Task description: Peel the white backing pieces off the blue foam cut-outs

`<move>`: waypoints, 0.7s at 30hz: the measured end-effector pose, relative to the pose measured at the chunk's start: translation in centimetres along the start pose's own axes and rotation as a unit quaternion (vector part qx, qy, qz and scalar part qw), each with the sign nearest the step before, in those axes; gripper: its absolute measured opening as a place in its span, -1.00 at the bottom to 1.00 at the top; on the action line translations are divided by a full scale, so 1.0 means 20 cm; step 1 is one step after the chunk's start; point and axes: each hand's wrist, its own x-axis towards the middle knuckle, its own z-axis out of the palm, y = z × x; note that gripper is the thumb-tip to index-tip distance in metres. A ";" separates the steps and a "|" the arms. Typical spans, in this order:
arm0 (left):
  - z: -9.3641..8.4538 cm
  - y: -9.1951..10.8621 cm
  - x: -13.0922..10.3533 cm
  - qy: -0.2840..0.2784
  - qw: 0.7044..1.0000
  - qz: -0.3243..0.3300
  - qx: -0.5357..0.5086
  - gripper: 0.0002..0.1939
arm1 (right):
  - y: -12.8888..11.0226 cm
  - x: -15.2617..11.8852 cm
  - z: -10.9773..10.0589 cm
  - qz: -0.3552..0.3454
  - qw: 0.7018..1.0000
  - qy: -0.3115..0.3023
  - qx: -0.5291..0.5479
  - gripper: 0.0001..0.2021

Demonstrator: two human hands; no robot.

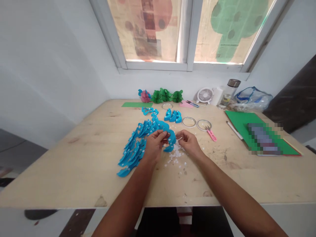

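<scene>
My left hand [156, 141] is closed on a curved blue paper piece [171, 135], held up over the table. Just to its right, my right hand [186, 140] has its thumb and fingertips pinched by the paper's edge. Whatever those fingertips hold is too small to make out. Rows of folded blue paper pieces [133, 153] with small white squares on them lie left of and behind my left hand. Beneath the hands, tiny white paper scraps [176, 153] are scattered on the wood.
Behind the hands lie tape rings [189, 122] and pink thread snips [211, 134]. Green paper [237, 120] with a blurred phone-like object [264, 138] and a white pen [234, 130] are at right. Green paper shapes [166, 95], a small fan [205, 95] and a bottle [229, 93] line the wall.
</scene>
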 end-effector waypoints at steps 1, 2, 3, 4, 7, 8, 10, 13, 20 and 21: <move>0.00 0.00 0.00 -0.001 1.000 -0.001 -0.001 -0.81 | -0.01 0.00 0.00 -0.004 1.000 0.000 0.009 -0.91; 0.00 0.00 0.00 -0.001 1.000 -0.003 -0.002 -0.82 | -0.02 0.00 0.00 -0.003 1.000 -0.006 0.020 -0.91; 0.00 0.00 -0.01 -0.003 1.000 -0.005 0.000 -0.82 | -0.03 0.00 0.00 0.003 0.999 -0.016 0.027 -0.87; 0.01 0.00 -0.01 -0.006 1.000 -0.007 0.002 -0.82 | -0.04 0.00 0.00 0.012 0.999 -0.025 0.030 -0.81; 0.01 -0.01 -0.01 -0.019 1.000 -0.011 0.009 -0.82 | -0.06 -0.01 0.00 0.026 0.998 -0.040 0.041 -0.74; 0.01 -0.02 -0.01 -0.022 1.000 -0.010 0.012 -0.82 | -0.06 -0.01 0.00 0.029 0.997 -0.048 0.049 -0.76; 0.00 -0.02 0.00 -0.029 0.999 -0.008 0.017 -0.83 | -0.05 -0.01 0.01 0.034 0.995 -0.061 0.068 -0.81; 0.00 -0.03 0.00 -0.038 0.999 -0.017 0.021 -0.80 | -0.03 -0.01 0.01 0.039 0.994 -0.054 0.090 -0.82; -0.02 -0.02 0.00 -0.101 0.988 -0.048 0.107 -0.77 | -0.03 0.01 -0.01 0.029 0.996 -0.003 0.087 -0.81; -0.02 -0.02 -0.01 -0.102 0.986 -0.045 0.121 -0.77 | -0.03 0.01 -0.01 0.028 0.996 -0.002 0.085 -0.81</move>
